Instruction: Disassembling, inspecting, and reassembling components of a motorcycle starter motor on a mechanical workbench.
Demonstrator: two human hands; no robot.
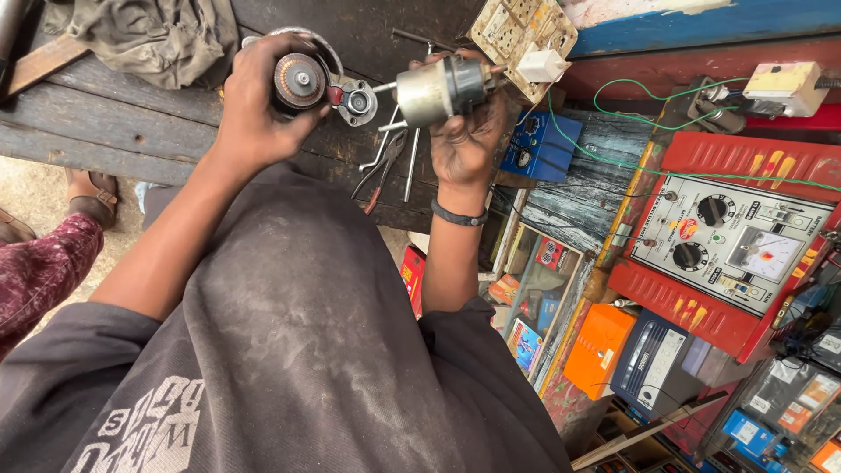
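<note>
Overhead, left hand (254, 109) grips a round motor housing (302, 79); right hand (464, 140) grips a grimy metal cylinder (438, 90).

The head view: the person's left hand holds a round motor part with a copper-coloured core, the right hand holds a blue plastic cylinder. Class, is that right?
Not quite. In the head view the cylinder in the right hand is grey metal, not blue plastic. The left hand does hold the round motor part.

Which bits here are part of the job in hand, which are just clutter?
In hand:
left hand holds round motor housing
right hand holds grey metal cylinder

Lying about:
loose tools on wooden bench
red meter box
blue box
grey cloth
socket board
</note>
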